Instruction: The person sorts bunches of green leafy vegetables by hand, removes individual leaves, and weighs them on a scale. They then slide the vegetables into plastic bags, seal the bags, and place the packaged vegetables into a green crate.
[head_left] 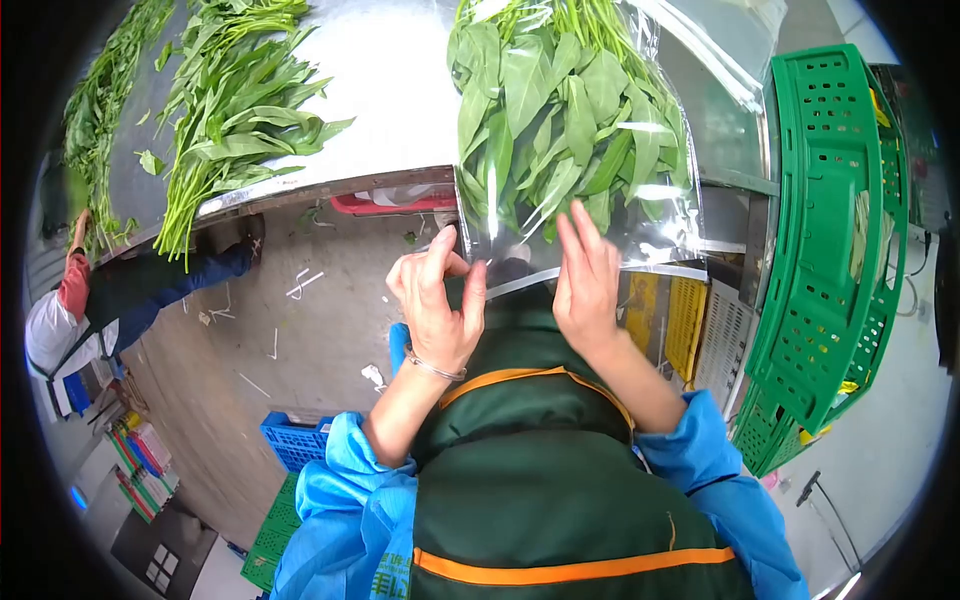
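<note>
A clear plastic bag [660,235] with long-stemmed leafy greens [570,110] in it lies at the table's near edge, its open-looking white-edged end hanging towards me. My left hand [437,300] is beside the bag's near left corner, thumb and fingers bent and apart. Stretched fingers of my right hand [588,285] rest over the bag's near part, just below the leaf tips. Another pile of loose greens [235,125] lies on the table [385,90] to the left, stems drooping over the edge.
Green perforated crates [820,240] are stacked at the right, with a yellow crate [686,325] below the table. At the far left, another person's hand [80,228] reaches to more greens [100,130]. A blue crate [292,440] and white scraps [304,284] are on the floor.
</note>
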